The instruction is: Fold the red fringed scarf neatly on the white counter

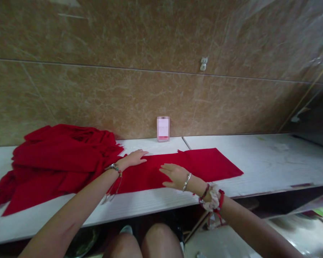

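Note:
A flat red cloth (204,165) lies spread along the white table (271,161). My left hand (136,157) rests flat on its far left part, fingers stretched out and pointing right. My right hand (174,175) lies palm down on the cloth's near edge, fingers spread and pointing left. Both wrists wear bracelets; the right one also carries a scrunchie. Neither hand holds anything.
A heap of crumpled red cloths (61,157) fills the table's left side. A small pink card (163,128) stands against the brown marbled wall (123,89). A white hook (203,63) is on the wall. My knees (148,242) show below the table edge.

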A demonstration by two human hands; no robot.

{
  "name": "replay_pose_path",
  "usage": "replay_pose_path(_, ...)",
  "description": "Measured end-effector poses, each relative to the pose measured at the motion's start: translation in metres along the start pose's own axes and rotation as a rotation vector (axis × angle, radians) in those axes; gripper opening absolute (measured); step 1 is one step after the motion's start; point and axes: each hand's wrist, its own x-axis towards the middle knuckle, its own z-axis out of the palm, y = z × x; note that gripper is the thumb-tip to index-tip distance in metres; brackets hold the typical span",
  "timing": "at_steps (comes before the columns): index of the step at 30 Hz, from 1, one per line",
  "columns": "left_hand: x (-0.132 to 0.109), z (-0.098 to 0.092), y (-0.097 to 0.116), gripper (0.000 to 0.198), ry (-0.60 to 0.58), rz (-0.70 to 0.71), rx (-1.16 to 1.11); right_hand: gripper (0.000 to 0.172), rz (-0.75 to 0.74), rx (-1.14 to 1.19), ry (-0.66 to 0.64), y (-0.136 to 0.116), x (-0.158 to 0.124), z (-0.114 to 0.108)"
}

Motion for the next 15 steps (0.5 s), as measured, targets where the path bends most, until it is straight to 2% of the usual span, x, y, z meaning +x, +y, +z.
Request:
replay_pose_path(2, 0.009, -0.002, -0.005, 0.039, -0.009, -0.009, -0.013, 0.043, -0.081, 0.004, -0.030, -0.027, 0.016, 0.006)
replay_pose_path(5, 0.019, -0.003, -0.012, 0.024, -0.031, -0.012, -0.055, 0.027, -0.101, -0.031, -0.074, -0.048, 0.030, 0.012)
replay_pose_path(10, 0.030, -0.004, -0.022, 0.016, -0.064, -0.004, -0.190, 0.019, -0.015, -0.144, -0.070, -0.058, 0.038, 0.017)
replay_pose_path(15, 0.039, -0.003, -0.029, 0.022, -0.107, -0.012, -0.358, 0.016, -0.056, -0.196, 0.059, -0.061, 0.041, 0.023)
